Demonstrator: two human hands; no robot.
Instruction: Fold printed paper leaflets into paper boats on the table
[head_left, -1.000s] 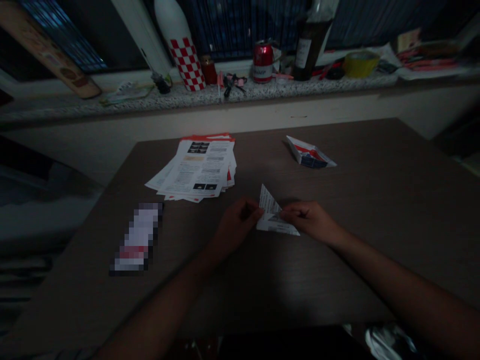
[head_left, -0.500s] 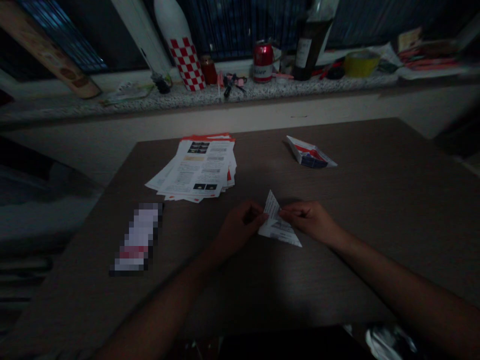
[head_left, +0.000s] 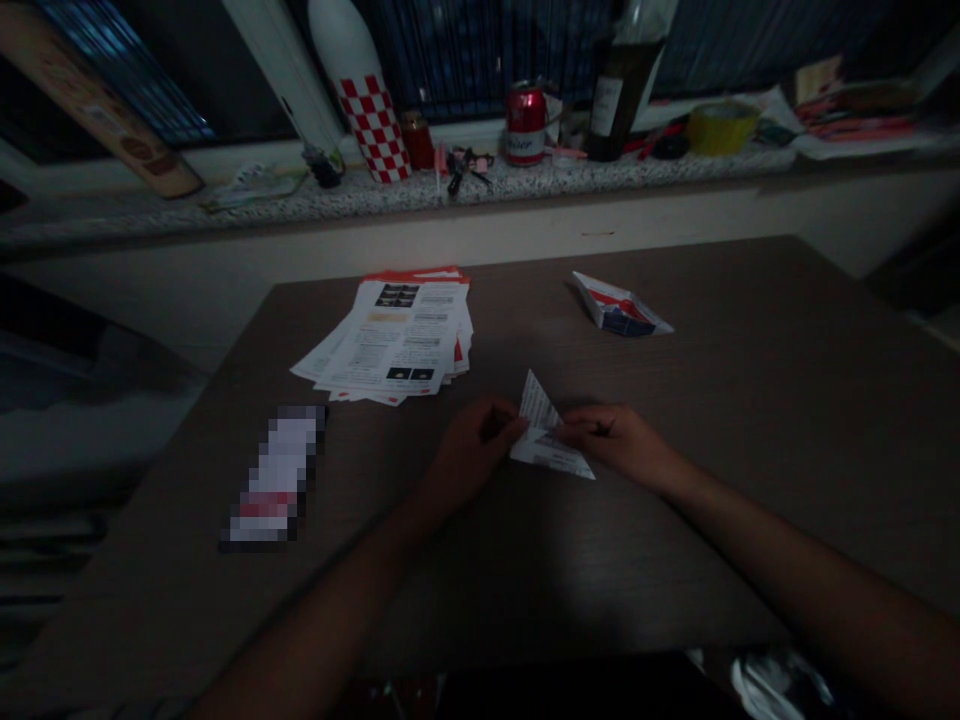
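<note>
Paper triangle (head_left: 551,460) is what I've got over bench (head_left: 750,380), long edge approx 11-to-5 o'clock, L hand (head_left: 476,438) pinching its 9 o'clock side, R hand (head_left: 619,442) at 3, each grip closed, equally near.

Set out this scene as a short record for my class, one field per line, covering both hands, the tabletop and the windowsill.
Left hand: pinching the left edge of a folded printed paper
Right hand: pinching the same paper from the right
Table, far left: fanned stack of printed sheets
Table, far right: paper boat
Table, near left: smartphone, screen pixelated
Windowsill: includes a red-and-white can and a dark bottle
Light: dim
</note>
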